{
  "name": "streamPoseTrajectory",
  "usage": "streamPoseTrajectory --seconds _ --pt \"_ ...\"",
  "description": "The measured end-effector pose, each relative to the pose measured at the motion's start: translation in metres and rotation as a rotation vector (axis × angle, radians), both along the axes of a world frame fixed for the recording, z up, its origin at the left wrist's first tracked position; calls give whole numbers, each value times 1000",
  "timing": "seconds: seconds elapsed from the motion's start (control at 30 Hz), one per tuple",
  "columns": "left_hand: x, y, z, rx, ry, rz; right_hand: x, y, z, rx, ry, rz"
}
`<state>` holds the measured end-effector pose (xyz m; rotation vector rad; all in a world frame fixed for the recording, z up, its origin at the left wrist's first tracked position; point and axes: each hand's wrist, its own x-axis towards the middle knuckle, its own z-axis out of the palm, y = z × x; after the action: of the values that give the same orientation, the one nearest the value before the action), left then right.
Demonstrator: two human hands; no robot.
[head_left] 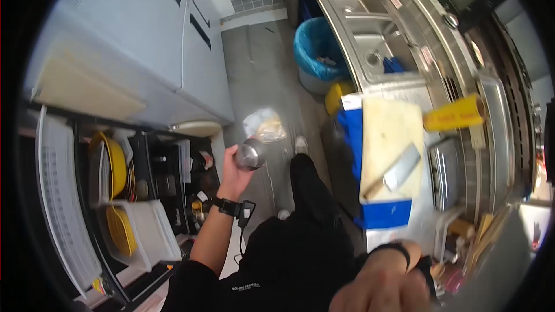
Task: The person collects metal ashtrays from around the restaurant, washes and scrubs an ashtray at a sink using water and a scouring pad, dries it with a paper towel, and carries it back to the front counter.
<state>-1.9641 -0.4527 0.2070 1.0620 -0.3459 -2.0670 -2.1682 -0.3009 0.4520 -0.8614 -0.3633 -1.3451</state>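
Observation:
My left hand (pixel 231 169) is wrapped round a shiny stainless steel cup (pixel 250 155), held out over the floor. A dark watch-like band with a small cabled box is on that wrist. My right hand (pixel 381 293) is close to the camera at the bottom edge, blurred and cut off, its fingertips out of view. Whether it holds anything is hidden. Beyond it, a cleaver (pixel 396 172) lies slanted on a cream cutting board (pixel 388 121). Blue cloth (pixel 386 214) shows from under the board.
On the right, a steel counter holds sinks (pixel 378 43) and a yellow tube-like object (pixel 454 112). A blue-lined bin (pixel 315 40) stands by the counter. A plastic bag (pixel 265 124) lies on the floor. To the left are grey cabinets (pixel 127 29) and shelves with a white container (pixel 150 237).

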Motion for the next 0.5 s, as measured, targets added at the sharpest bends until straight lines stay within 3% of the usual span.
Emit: streamPoseTrajectory --seconds 0.2,0.33,0.5 --pt "-161 -197 -53 69 48 -108 -101 -120 -23 252 -33 -303" --pt "-260 -306 -123 120 97 -110 -153 -186 -30 542 132 -540" --pt "-350 -394 -183 143 75 -87 -178 -93 -159 774 540 -782"
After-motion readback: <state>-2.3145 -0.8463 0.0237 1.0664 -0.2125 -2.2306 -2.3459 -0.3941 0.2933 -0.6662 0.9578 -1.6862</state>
